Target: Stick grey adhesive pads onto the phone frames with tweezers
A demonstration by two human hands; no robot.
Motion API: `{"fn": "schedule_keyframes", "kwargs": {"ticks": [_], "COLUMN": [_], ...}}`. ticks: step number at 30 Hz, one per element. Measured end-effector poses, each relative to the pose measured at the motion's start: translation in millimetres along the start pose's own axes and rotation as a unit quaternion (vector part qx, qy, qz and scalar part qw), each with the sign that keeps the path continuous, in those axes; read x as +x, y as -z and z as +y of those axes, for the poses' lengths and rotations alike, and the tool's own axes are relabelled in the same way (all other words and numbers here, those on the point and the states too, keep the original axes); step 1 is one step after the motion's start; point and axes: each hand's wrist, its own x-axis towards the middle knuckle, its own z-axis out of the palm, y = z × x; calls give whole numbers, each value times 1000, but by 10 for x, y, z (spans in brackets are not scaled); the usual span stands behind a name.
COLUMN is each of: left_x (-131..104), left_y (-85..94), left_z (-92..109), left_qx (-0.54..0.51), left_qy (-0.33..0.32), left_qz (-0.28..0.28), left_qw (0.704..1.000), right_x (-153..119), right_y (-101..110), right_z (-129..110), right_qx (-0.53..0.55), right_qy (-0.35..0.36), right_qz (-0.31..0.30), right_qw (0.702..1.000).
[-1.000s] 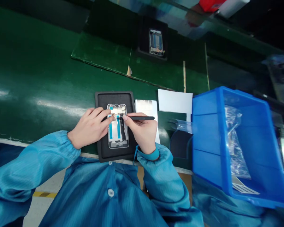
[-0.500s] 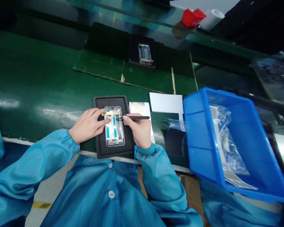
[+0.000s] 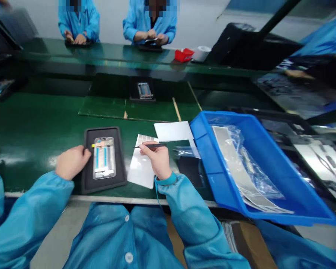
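My left hand (image 3: 72,162) is closed on the left edge of a black tray (image 3: 87,183), with the thumb over the rim. An opened phone (image 3: 108,161) with blue strips and bare inner parts lies in the tray. My right hand (image 3: 160,160) pinches black tweezers (image 3: 154,145), held nearly level with the tip pointing left. The tweezers are over the upper part of a white sticker sheet (image 3: 140,172) just right of the tray. Whether the tip touches the sheet I cannot tell.
A blue bin (image 3: 210,160) with sheets and plastic bags stands at the right. White paper (image 3: 172,131) lies beside it. Farther back sits another phone (image 3: 145,91) in a black tray. Two co-workers in blue work across the bench, near a red box (image 3: 184,55).
My left hand has gone from the phone to the tray's edge. The tray has shifted left, away from the sheet. My right hand with the tweezers has left the phone for the sheet.
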Motion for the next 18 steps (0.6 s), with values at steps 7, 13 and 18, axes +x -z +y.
{"fn": "schedule_keyframes", "kwargs": {"ticks": [7,13,18], "left_x": [517,957,1525], "left_y": [575,905,694], "left_z": [-922,479,1891], "left_qx": [156,83,28], "left_qy": [51,-63,-150], "left_qz": [135,119,85], "left_qw": [977,987,985], "right_x": [260,254,231], "right_y": [407,358,380], "right_z": [-12,167,226], "right_qx": [-89,-172,-205], "right_qy": [98,227,314], "right_qz": [24,37,20], "right_qw": [991,958,927]}}
